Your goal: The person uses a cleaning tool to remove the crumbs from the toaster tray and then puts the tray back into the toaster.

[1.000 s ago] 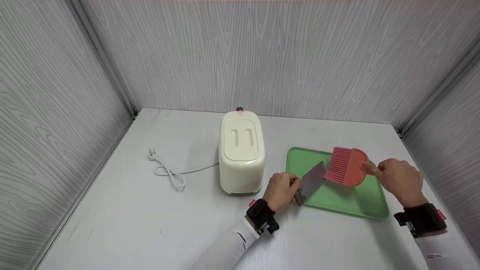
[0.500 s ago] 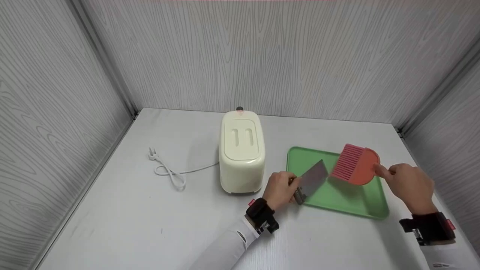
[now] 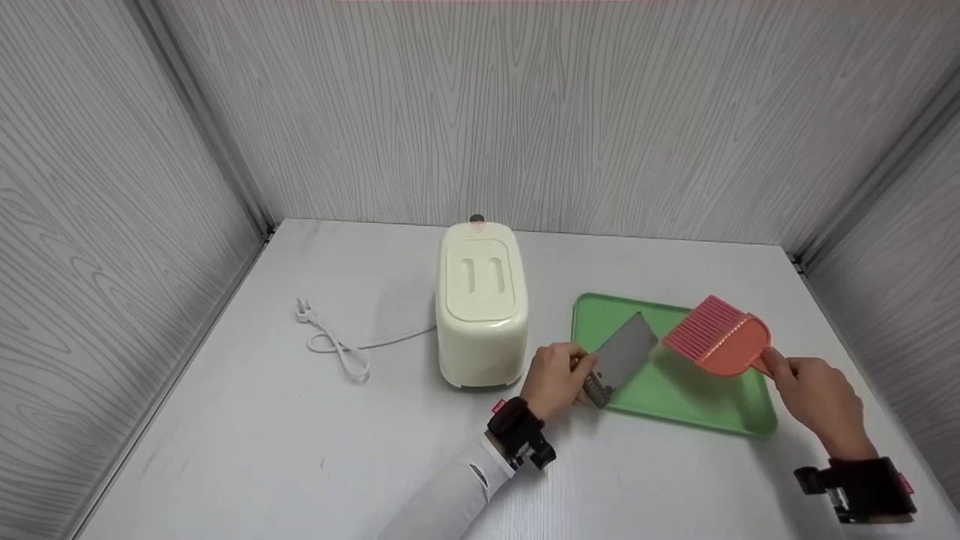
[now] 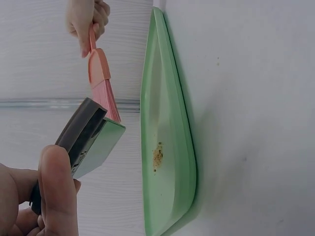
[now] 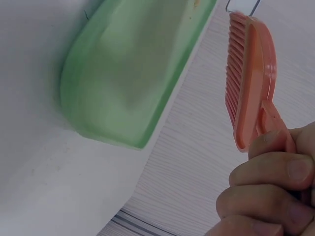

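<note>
No words or numbers can be read from here. Behind the fingers of the left hand (image 3: 555, 381), a small red rectangular tag (image 3: 499, 406) on a black wrist strap (image 3: 516, 429) bears pale marks, illegible; behind the right hand's (image 3: 821, 401) fingers, a matching red tag (image 3: 905, 483) is equally unreadable.

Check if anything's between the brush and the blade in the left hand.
Nothing visible. The brush, in the right hand, has its bristles right beside the far end of the blade; can't tell whether they touch.
</note>
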Demonstrator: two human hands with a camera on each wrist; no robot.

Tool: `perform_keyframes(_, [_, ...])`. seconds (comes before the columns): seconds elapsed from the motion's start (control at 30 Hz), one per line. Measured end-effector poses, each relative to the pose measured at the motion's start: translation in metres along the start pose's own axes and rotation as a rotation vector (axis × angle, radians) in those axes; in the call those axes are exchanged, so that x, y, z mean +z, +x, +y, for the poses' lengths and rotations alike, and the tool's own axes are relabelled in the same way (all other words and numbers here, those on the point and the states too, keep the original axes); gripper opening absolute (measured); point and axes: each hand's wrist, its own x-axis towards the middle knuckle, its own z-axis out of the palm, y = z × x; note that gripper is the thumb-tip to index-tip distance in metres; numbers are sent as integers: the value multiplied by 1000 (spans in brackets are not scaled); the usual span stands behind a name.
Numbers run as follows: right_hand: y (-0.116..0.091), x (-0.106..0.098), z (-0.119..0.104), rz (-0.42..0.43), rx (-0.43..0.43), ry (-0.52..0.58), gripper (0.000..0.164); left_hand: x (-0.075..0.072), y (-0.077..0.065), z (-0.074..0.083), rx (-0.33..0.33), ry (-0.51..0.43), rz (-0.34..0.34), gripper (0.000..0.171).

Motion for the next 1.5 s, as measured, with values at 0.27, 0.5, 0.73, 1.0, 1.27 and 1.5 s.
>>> perform_keyframes(0.27, [-7,12,6,-19,-23,85,62,-5,-2,-3,-39,-45,2,19])
perform_keyframes(0.5, [-11,19,14,-14,-55,99,61,-10,-6,-5,-50,-79,6,21])
perform_keyframes(0.73, [-10,18,23,30,-24,99,60,-16,-13,-7,-44,-98,23,19])
perform_keyframes(1.0, [-1,14,37,67,1,89,60,-23,-20,-12,-93,-161,10,19])
perform_keyframes(1.27, [13,10,51,64,62,64,63,-28,-28,-15,-113,-177,-2,20])
perform_keyframes(1.5, [23,7,64,42,79,59,65,-33,-35,-16,-134,-168,-4,19])
